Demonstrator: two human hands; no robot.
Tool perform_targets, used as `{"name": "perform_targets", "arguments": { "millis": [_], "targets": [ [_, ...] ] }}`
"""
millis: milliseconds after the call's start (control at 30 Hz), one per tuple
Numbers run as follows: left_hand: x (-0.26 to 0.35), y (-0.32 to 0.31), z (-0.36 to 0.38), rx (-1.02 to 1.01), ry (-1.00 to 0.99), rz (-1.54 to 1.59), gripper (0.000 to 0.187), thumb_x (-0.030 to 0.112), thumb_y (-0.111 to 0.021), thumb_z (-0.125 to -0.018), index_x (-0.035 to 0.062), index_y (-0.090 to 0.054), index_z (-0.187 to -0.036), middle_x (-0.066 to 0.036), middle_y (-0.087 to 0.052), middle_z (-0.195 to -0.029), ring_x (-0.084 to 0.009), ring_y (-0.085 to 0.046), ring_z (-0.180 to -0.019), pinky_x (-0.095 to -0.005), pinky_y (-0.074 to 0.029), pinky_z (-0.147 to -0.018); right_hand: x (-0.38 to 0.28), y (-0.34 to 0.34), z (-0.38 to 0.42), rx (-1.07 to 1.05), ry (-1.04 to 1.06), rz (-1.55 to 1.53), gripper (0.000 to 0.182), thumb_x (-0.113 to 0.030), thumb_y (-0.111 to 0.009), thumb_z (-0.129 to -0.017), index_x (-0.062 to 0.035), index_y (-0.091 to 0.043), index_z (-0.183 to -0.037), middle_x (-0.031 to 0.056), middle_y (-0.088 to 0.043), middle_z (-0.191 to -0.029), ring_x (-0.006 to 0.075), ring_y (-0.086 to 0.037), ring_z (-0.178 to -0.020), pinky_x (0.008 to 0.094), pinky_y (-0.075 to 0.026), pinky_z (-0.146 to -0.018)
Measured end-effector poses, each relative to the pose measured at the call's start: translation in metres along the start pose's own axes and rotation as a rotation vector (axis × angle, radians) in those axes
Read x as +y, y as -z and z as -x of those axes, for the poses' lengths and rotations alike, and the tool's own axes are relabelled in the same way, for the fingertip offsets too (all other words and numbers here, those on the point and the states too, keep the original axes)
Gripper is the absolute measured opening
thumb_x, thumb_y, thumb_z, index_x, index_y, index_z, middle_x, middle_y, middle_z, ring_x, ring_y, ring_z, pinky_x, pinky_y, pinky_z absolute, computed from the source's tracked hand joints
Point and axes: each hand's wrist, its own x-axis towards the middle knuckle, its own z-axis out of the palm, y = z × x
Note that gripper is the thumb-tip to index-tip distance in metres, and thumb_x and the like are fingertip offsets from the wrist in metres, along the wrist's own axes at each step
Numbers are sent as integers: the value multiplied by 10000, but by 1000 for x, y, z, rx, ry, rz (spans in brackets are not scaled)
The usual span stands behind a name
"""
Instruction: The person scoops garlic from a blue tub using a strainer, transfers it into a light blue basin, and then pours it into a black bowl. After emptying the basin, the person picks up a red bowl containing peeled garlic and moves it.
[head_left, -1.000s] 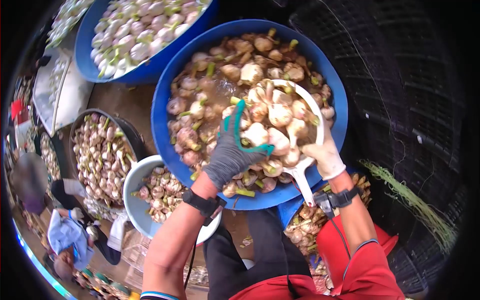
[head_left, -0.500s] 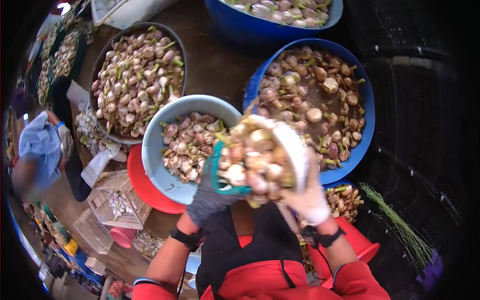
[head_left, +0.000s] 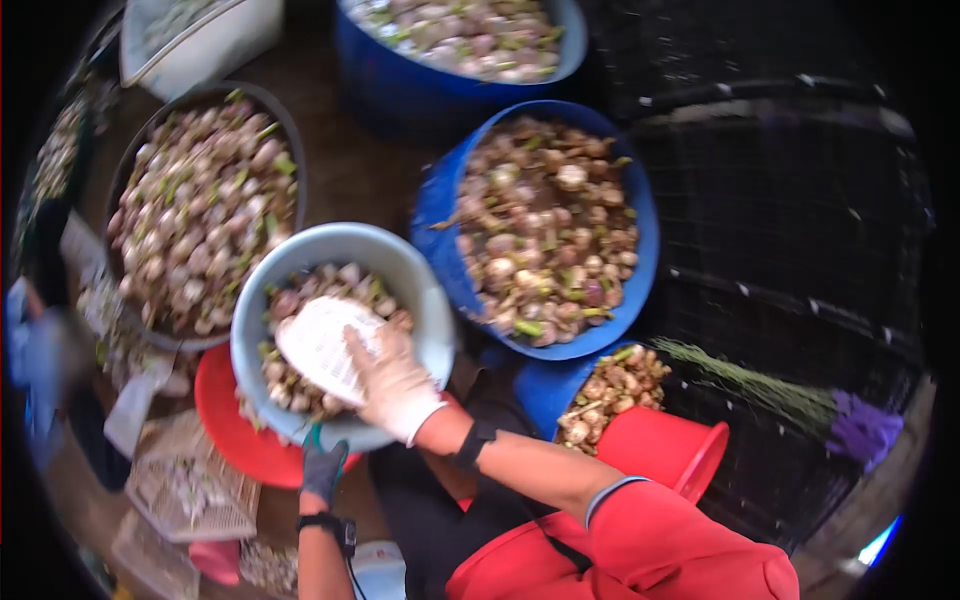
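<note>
Head: two gloved hands [head_left: 390,382] [head_left: 323,470], one white strainer [head_left: 322,345]

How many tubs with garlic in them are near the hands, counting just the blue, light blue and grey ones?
Blue: 3 (a far tub, a middle tub and a small tub)
Light blue: 1 (a basin)
Grey: 1 (a wide tub)
Total: 5
</note>
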Motion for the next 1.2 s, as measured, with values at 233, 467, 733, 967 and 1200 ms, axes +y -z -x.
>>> {"name": "perform_targets", "arguments": {
  "millis": [233,467,733,967,1200],
  "targets": [
    [76,-6,5,-61,7,384,597,97,-664,-873,73,-388,-1402,-63,-538,-1082,-116,-551,-876,-245,-502,-727,78,103,20,309,56,-526,929,-214,-766,-670,32,-255,-1406,222,-451,-1255,347,-444,-1199,424,-356,-1043],
    [320,-86,25,-275,-302,286,562,81,-605,-911,68,-379,-1425,-102,-507,-1240,-159,-513,-1118,-259,-446,-947,264,187,79,683,-547,-409,1013,-209,-792,-678,18,-180,-1452,257,-384,-1409,315,-427,-1300,364,-358,-1075],
    [461,-225,-103,-272,-656,-277,605,154,-693,-849,6,-424,-1371,-130,-542,-1240,-189,-532,-1088,-284,-438,-926,440,154,55,603,-1009,-496,1023,-275,-781,-642,33,-222,-1441,271,-566,-1225,353,-578,-1134,355,-465,-961],
    [498,-273,-195,-226,-591,-848,930,424,-761,-745,-14,-307,-1428,-242,-369,-1432,-347,-400,-1308,-368,-353,-1066,482,121,10,464,-987,-526,1045,-261,-726,-642,-47,-144,-1484,286,-553,-1221,384,-577,-1107,379,-465,-957],
    [506,-309,-182,-335,-410,-1001,1106,408,-820,-696,28,-154,-1494,-198,-532,-1264,-227,-563,-1086,-340,-457,-926,509,89,-5,425,-984,-706,1003,-227,-675,-646,-32,-152,-1479,301,-560,-1190,399,-573,-1098,389,-466,-949]
  ]
}}
